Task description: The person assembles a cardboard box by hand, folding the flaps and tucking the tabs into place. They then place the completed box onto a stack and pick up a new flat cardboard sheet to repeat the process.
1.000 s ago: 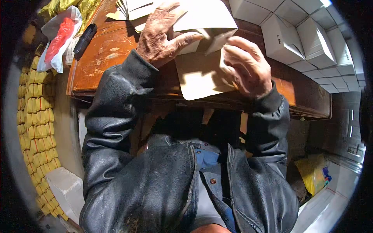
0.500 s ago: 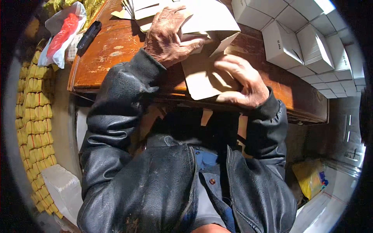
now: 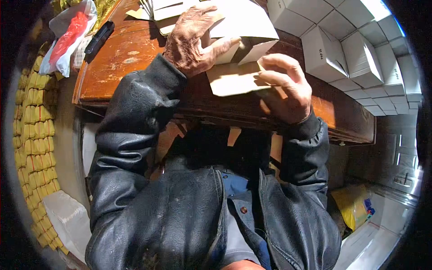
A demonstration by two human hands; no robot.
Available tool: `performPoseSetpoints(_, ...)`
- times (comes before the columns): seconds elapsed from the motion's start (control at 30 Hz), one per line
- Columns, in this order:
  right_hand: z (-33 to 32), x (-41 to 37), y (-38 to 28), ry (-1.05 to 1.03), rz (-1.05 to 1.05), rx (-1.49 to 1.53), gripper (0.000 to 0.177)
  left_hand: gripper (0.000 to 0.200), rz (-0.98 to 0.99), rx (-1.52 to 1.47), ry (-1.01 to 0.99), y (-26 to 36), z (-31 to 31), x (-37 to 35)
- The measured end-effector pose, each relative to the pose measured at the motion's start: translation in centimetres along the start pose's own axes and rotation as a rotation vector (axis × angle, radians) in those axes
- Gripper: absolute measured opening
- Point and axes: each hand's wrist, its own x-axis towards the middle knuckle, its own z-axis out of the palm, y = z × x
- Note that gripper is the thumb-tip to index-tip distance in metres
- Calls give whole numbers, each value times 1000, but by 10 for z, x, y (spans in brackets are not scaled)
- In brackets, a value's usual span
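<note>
A white cardboard box (image 3: 245,20) lies at the front of the wooden table, its open end towards me. From that end a long flap (image 3: 234,81) sticks out over the table edge, tan on its lit inner side. My left hand (image 3: 191,42) grips the box's left side, thumb along the opening. The flap's right edge is between the fingers and thumb of my right hand (image 3: 290,85); the thumb is partly hidden in shadow beneath. Left of the box lie stacked flat card pieces (image 3: 168,13), partly covered by my left hand.
White boxes (image 3: 324,51) are stacked at the table's right. On the left of the wooden table (image 3: 121,63) lie a black object (image 3: 100,38) and a plastic bag with something red (image 3: 69,38). Yellow bundles (image 3: 38,130) are piled at far left, beside a white block (image 3: 67,216).
The flap has swung upward, and its near edge now sits higher. My right hand has moved slightly up with it. My left hand stays on the box.
</note>
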Motion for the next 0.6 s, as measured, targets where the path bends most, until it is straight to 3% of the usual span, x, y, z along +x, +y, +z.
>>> performPoseSetpoints(0.27, 9, 24, 2, 212, -137, -291, 45, 50, -15, -13, -48, -7, -3, -3)
performPoseSetpoints(0.37, 14, 27, 12, 200, -206, -337, 47, 55, 7, 65, -87, -11, -3, -6)
performPoseSetpoints(0.4, 17, 28, 10, 215, -137, -296, 53, 58, 19, 102, -100, -11, -4, -5)
performPoseSetpoints(0.5, 18, 26, 14, 181, -147, -283, 55, 54, -5, -85, -3, -2, -5, 3)
performPoseSetpoints(0.6, 15, 28, 14, 139, -123, -296, 53, 50, -26, -45, -44, -5, -6, 0)
